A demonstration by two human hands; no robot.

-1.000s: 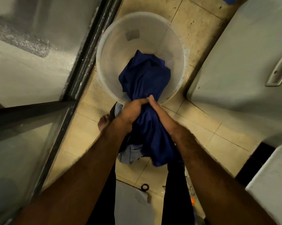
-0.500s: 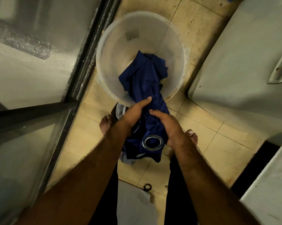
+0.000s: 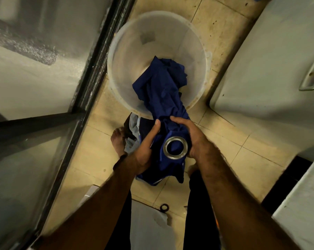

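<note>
A dark blue cloth [image 3: 159, 91] hangs from my hands, its far end lying inside a white plastic bucket [image 3: 116, 51] on the tiled floor. A metal ring [image 3: 175, 147], set in the cloth, faces up between my hands. My left hand [image 3: 147, 148] grips the bunched cloth from the left. From the right, my right hand [image 3: 190, 136] holds the cloth beside the ring, fingers curled over the fabric. The cloth's lower end bunches in front of my legs.
A glass door with a dark frame [image 3: 91, 69] stands on the left. A white appliance with a handle [image 3: 311, 73] is on the right. Pale blue fabric [image 3: 134, 125] lies by my foot [image 3: 118, 141]. A small black ring [image 3: 164, 207] lies on the floor tiles.
Both hands have drawn the cloth further out of the bucket and toward me. The metal ring has come into view and now faces up between my hands.
</note>
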